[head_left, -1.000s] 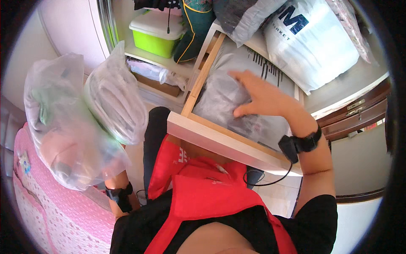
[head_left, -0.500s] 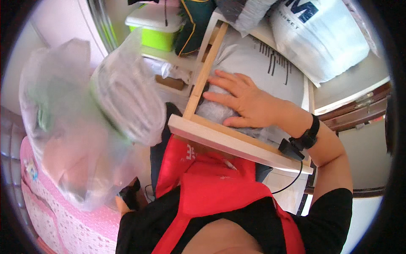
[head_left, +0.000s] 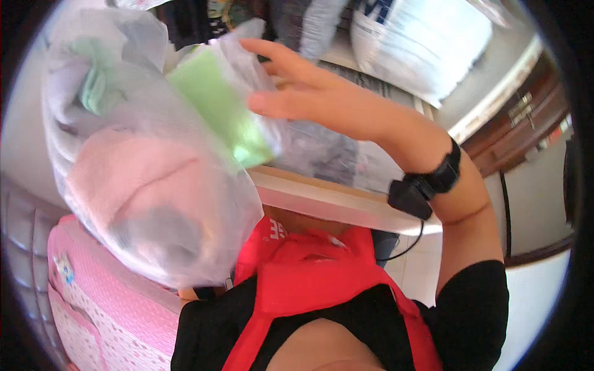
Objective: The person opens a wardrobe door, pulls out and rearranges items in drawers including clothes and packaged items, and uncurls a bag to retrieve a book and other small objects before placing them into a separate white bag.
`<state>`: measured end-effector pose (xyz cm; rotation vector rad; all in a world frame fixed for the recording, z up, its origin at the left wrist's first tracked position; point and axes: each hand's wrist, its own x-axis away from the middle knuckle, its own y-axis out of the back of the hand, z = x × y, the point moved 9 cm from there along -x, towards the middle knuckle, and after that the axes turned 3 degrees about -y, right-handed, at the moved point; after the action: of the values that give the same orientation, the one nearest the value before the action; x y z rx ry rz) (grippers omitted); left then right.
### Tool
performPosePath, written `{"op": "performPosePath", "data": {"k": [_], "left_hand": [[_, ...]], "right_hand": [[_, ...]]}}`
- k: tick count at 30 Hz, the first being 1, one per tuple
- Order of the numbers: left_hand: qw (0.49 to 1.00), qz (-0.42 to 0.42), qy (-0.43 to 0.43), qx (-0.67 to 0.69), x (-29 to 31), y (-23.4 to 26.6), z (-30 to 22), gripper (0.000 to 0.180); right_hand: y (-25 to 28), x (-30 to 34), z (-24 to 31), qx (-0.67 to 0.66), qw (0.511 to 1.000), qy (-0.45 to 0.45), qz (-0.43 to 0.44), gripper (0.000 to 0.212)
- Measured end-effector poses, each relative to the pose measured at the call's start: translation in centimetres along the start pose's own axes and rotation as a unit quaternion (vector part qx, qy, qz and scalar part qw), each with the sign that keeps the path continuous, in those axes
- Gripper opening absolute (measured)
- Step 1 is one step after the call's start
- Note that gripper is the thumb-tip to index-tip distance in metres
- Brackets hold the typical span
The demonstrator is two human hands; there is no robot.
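Observation:
A large translucent plastic bag (head_left: 154,216) hangs in front of me on the left, with soft pinkish, grey and green cloth-like things inside. Beside it is a flat bundle (head_left: 213,102), bright green with a whitish edge, wrapped in clear plastic. My right hand (head_left: 303,86) is at the bundle's right edge, thumb and fingers apart, the thumb tip against the plastic. Of my left arm only a bit near the black strap (head_left: 204,293) shows; the hand is hidden behind the large bag. Below my right forearm an open wooden drawer (head_left: 328,195) holds grey plastic-wrapped things (head_left: 322,148).
A big white bag (head_left: 427,49) stands on the surface behind the drawer. To the left lies a pink patterned bed cover (head_left: 117,309) beside a grey padded headboard (head_left: 25,247). Dark wooden furniture (head_left: 520,139) is at the right.
My right hand has lifted off the wrapped things in the drawer and moved left to the bundle. The large bag has shifted right, and the bundle now shows its green face.

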<state>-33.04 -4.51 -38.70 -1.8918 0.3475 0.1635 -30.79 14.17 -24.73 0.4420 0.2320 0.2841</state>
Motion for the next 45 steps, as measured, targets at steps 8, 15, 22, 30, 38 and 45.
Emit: {"op": "performPosePath", "data": {"k": [8,15,22,30,38,45], "left_hand": [[0.996,0.082,0.03,0.029,-2.5,-2.1,3.9,0.06],[0.993,0.109,0.03,0.034,-2.6,-3.1,4.2,0.06],[0.989,0.135,0.039,0.042,-3.4,-3.0,4.7,0.06],[0.985,-0.059,0.032,-0.161,-3.3,-4.9,5.4,0.064],[0.969,0.073,0.172,-0.16,-2.6,-9.9,11.3,0.057],[0.964,0.134,0.222,-0.065,-1.2,-14.0,15.7,0.064]], "right_hand": [[7.1,4.5,2.4,-0.067,0.992,0.01,-0.103,0.074],[15.0,13.3,-5.2,0.116,0.984,-0.118,-0.07,0.089],[9.1,16.7,-12.9,0.137,0.937,-0.287,0.145,0.066],[9.1,16.1,-15.1,0.35,0.902,-0.231,0.101,0.062],[12.3,15.6,-5.9,-0.029,0.974,-0.123,-0.186,0.071],[10.2,12.5,-2.7,-0.077,0.968,-0.008,-0.238,0.098]]}}
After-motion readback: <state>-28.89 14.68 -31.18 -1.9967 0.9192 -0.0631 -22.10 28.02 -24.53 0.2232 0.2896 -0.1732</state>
